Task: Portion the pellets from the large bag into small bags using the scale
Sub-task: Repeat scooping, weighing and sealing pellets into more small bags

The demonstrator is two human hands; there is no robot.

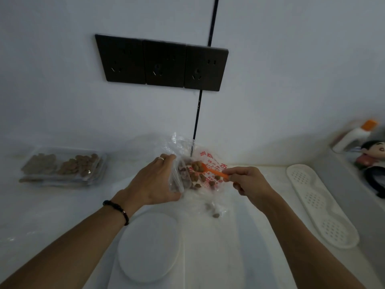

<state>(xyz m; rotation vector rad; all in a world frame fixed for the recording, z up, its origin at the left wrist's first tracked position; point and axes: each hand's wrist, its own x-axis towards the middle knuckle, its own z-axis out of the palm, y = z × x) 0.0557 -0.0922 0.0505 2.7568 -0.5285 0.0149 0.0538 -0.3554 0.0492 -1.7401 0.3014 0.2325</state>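
Partway through, judging by the filled small bags point(62, 166) stacked far left on the table point(239, 236). Left hand point(155, 182) gripping the large bag point(205, 163) open; right hand point(249, 180) pinching an orange spoon point(212, 171) loaded with pellets point(196, 165) — round scale point(149, 246) near, bare, portion not yet weighed.

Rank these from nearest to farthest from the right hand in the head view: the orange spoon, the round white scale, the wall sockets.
From the right hand:
1. Orange spoon, pinched in its fingers, reaching left into the bag.
2. Round white scale, on the counter, lower left of it.
3. Wall sockets, high on the wall, up and left.
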